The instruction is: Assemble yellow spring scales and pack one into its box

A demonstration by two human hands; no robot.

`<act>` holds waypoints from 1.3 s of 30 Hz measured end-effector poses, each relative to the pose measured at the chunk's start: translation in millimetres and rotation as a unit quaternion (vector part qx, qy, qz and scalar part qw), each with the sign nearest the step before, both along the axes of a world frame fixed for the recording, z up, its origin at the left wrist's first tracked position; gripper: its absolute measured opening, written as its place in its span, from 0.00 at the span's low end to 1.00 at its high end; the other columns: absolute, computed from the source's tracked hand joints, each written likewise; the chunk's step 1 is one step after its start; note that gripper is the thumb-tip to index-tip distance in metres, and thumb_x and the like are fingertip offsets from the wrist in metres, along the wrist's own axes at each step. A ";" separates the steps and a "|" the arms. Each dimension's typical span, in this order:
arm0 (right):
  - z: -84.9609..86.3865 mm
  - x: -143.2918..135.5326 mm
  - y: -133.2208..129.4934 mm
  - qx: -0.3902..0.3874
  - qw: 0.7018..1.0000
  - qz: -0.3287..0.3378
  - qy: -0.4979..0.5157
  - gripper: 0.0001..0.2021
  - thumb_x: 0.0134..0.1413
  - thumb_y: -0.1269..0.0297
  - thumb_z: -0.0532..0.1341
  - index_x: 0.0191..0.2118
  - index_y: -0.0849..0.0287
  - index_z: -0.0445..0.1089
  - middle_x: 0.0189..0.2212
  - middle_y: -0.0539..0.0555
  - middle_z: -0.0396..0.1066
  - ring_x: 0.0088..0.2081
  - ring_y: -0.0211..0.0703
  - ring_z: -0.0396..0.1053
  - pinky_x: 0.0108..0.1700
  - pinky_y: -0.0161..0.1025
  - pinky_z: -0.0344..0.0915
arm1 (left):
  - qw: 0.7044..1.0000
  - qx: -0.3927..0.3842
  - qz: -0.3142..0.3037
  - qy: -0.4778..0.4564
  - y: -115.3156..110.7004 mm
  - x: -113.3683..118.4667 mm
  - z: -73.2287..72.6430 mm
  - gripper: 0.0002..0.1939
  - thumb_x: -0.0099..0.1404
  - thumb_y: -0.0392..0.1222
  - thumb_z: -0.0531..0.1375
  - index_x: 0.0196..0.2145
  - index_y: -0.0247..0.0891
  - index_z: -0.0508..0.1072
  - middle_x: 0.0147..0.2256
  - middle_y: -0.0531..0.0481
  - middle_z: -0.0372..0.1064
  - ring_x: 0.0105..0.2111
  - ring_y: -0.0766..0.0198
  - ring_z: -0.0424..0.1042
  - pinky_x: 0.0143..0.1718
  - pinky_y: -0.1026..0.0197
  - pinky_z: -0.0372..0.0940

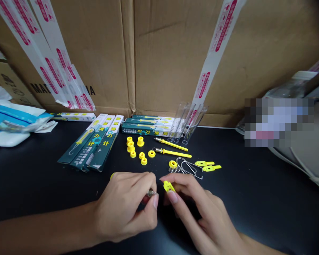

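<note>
My left hand (129,207) is closed around a small metal spring (151,193), whose end pokes out between thumb and forefinger. A bit of yellow plastic (112,175) shows behind that hand; whether it joins the spring is hidden. Between the thumb and fingers of my right hand (202,209) is a flat yellow plastic tab (169,186), pointing toward the spring but apart from it. Beyond the hands lie two yellow rods with springs (175,153), wire hooks (188,167), two more yellow tabs (212,168) and several yellow caps (140,141).
Clear plastic tubes (184,127) stand upright at the back, by a stack of spring scale boxes (149,127). More boxes (95,141) lie left of centre. Blue and white packaging (18,118) is at far left, a clear bottle (287,86) at right. A large cardboard box (162,60) walls the back.
</note>
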State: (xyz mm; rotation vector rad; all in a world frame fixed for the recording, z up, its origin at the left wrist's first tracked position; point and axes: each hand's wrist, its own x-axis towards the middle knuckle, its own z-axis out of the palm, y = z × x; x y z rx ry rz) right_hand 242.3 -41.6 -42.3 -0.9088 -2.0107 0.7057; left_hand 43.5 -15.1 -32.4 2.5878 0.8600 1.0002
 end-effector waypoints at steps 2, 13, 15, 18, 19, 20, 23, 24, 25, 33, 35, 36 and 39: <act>0.5 -0.6 0.4 -0.001 1.000 0.001 -0.003 0.14 0.68 0.72 0.51 0.56 0.54 0.59 0.28 0.45 0.72 0.22 0.34 0.67 0.26 0.31 0.64 | 1.000 0.005 0.005 -0.002 -0.3 0.4 -0.9 0.07 0.63 0.32 0.49 0.28 0.41 0.58 0.21 0.60 0.56 0.18 0.69 0.57 0.21 0.65 0.52; 6.7 0.9 -1.6 -0.001 1.000 0.005 0.010 0.12 0.67 0.73 0.53 0.53 0.56 0.62 0.27 0.45 0.73 0.23 0.35 0.71 0.29 0.31 0.69 | 0.998 -0.020 0.036 0.045 1.3 1.9 -4.3 0.11 0.70 0.33 0.48 0.29 0.41 0.57 0.21 0.60 0.58 0.17 0.69 0.61 0.21 0.64 0.54; 8.3 0.1 -1.6 0.020 1.000 -0.004 0.008 0.12 0.66 0.74 0.54 0.52 0.55 0.64 0.32 0.47 0.76 0.26 0.33 0.73 0.30 0.29 0.69 | 0.997 -0.034 0.037 0.060 1.5 1.2 -4.4 0.11 0.71 0.34 0.46 0.29 0.42 0.58 0.22 0.59 0.60 0.18 0.67 0.63 0.22 0.63 0.55; 9.5 -0.8 -2.0 0.048 0.999 -0.017 0.006 0.11 0.65 0.74 0.55 0.48 0.55 0.67 0.36 0.48 0.77 0.27 0.32 0.73 0.31 0.28 0.68 | 0.995 -0.049 0.038 0.074 2.3 1.0 -3.4 0.11 0.71 0.35 0.44 0.30 0.42 0.59 0.22 0.59 0.62 0.18 0.65 0.65 0.22 0.62 0.57; 9.4 -0.8 -2.2 0.052 0.998 -0.020 0.003 0.10 0.65 0.74 0.55 0.48 0.55 0.67 0.35 0.48 0.76 0.27 0.32 0.73 0.30 0.28 0.68 | 0.995 -0.050 0.037 0.077 2.5 1.2 -2.9 0.11 0.70 0.35 0.44 0.31 0.42 0.59 0.22 0.59 0.63 0.18 0.65 0.66 0.22 0.62 0.57; 9.0 -0.7 -2.4 0.052 0.998 -0.023 0.000 0.10 0.65 0.74 0.55 0.48 0.55 0.67 0.34 0.48 0.76 0.26 0.32 0.72 0.29 0.28 0.67 | 0.995 -0.049 0.039 0.081 2.6 1.5 -2.2 0.10 0.70 0.35 0.44 0.32 0.42 0.59 0.22 0.59 0.64 0.18 0.65 0.67 0.21 0.62 0.58; 6.5 0.5 -2.3 0.029 0.999 -0.018 -0.009 0.09 0.67 0.73 0.53 0.48 0.54 0.63 0.30 0.47 0.73 0.22 0.33 0.67 0.25 0.31 0.64 | 0.993 -0.042 0.062 0.092 1.7 3.1 -1.2 0.06 0.68 0.34 0.45 0.37 0.41 0.59 0.22 0.60 0.66 0.16 0.65 0.69 0.19 0.62 0.58; 5.4 0.9 -2.1 0.016 1.000 -0.014 -0.008 0.09 0.68 0.72 0.52 0.48 0.53 0.62 0.28 0.46 0.72 0.21 0.33 0.65 0.24 0.31 0.63 | 0.993 -0.038 0.069 0.089 1.0 3.6 -1.3 0.05 0.68 0.34 0.46 0.38 0.41 0.58 0.21 0.61 0.65 0.15 0.65 0.68 0.18 0.63 0.58; 4.3 1.1 -1.7 0.003 1.000 -0.011 -0.006 0.08 0.68 0.72 0.51 0.48 0.52 0.60 0.27 0.45 0.70 0.21 0.34 0.64 0.24 0.32 0.62 | 0.993 -0.034 0.074 0.082 0.3 4.0 -1.7 0.04 0.67 0.34 0.47 0.38 0.41 0.57 0.20 0.62 0.65 0.14 0.65 0.67 0.17 0.63 0.57; 0.7 -0.8 -0.2 -0.053 0.998 0.004 0.044 0.07 0.70 0.71 0.50 0.48 0.53 0.58 0.27 0.45 0.69 0.26 0.35 0.67 0.28 0.32 0.63 | 0.999 -0.009 0.044 0.028 0.1 3.3 -5.8 0.05 0.75 0.38 0.50 0.39 0.42 0.63 0.36 0.51 0.75 0.36 0.61 0.79 0.34 0.63 0.72; -0.1 -1.0 -0.2 -0.063 0.997 -0.009 0.054 0.06 0.71 0.70 0.50 0.48 0.52 0.58 0.27 0.44 0.68 0.25 0.34 0.66 0.28 0.31 0.62 | 0.998 -0.032 0.046 0.016 0.0 2.6 -6.3 0.04 0.76 0.38 0.51 0.44 0.42 0.65 0.37 0.54 0.76 0.36 0.63 0.79 0.35 0.65 0.71; -0.8 -0.9 0.0 -0.071 0.996 -0.015 0.060 0.06 0.71 0.69 0.50 0.48 0.51 0.58 0.27 0.44 0.68 0.25 0.34 0.65 0.28 0.31 0.61 | 0.998 -0.049 0.048 0.003 -0.4 2.2 -6.7 0.04 0.76 0.38 0.52 0.46 0.43 0.64 0.37 0.56 0.76 0.34 0.66 0.79 0.34 0.67 0.70; -3.1 0.1 1.2 -0.105 0.991 -0.033 0.074 0.04 0.73 0.65 0.50 0.48 0.51 0.59 0.26 0.44 0.68 0.24 0.35 0.62 0.27 0.32 0.60 | 0.995 -0.081 0.050 -0.018 -2.2 0.6 -7.8 0.05 0.75 0.38 0.55 0.47 0.46 0.64 0.34 0.60 0.76 0.29 0.70 0.77 0.32 0.71 0.68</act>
